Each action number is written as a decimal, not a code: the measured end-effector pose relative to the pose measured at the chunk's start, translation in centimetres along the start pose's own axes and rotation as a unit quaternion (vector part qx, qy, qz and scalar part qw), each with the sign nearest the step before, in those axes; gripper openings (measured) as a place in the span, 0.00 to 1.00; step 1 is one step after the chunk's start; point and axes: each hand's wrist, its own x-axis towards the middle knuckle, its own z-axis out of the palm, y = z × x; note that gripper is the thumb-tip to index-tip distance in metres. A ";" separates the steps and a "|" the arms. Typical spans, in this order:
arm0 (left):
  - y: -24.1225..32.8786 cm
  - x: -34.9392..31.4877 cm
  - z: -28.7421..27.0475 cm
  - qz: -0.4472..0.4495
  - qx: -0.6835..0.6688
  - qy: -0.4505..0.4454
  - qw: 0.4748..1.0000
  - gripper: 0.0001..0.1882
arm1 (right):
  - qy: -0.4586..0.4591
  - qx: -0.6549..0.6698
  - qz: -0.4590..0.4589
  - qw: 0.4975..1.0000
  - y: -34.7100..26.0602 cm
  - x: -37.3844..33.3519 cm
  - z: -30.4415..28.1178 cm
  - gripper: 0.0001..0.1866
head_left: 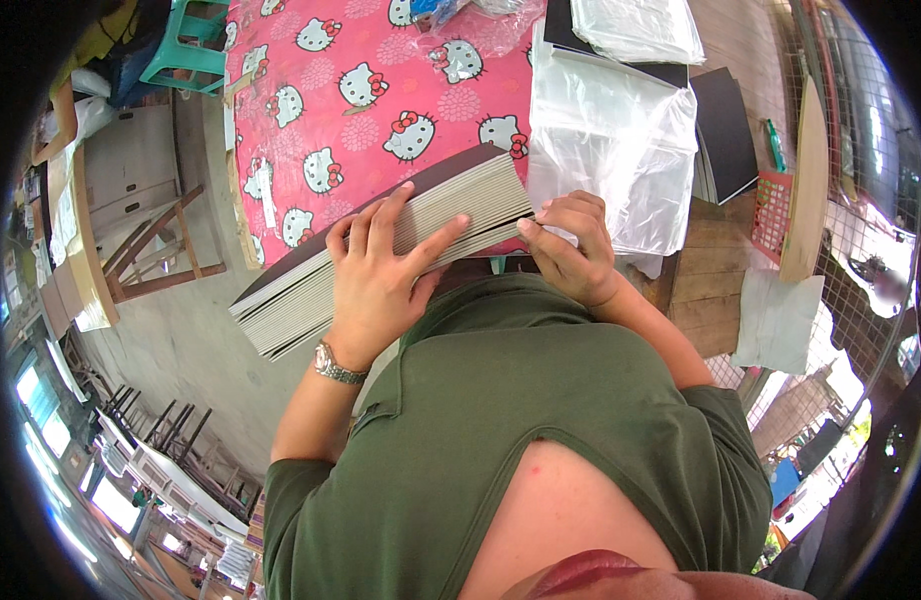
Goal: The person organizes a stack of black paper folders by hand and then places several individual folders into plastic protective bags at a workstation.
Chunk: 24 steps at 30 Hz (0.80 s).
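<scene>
A thick stack of black-faced boards (421, 206) with pale grey edges stands tilted against the near edge of the pink-covered table. My left hand (386, 255), a metal watch at its wrist, lies over the stack's edges with fingers spread and grips it. A narrow gap runs between some of the boards. At the stack's right end my right hand (573, 245) pinches the corner of a board between thumb and forefinger. Just beyond that hand lie clear plastic sleeves (616, 150), flat on the table. The far faces of the boards are hidden.
The pink tablecloth (366, 130) has a cat-face print. More black boards (726, 135) lie at the right, near a red plastic basket (771, 215) and a wooden plank (803, 190). Crumpled clear plastic (491, 30) sits at the back. A green stool (189, 50) stands far left.
</scene>
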 end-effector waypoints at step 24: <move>0.0 0.5 -0.1 0.031 0.020 -0.007 0.999 0.35 | -0.031 0.446 0.282 0.849 0.5 1.0 -1.1 0.18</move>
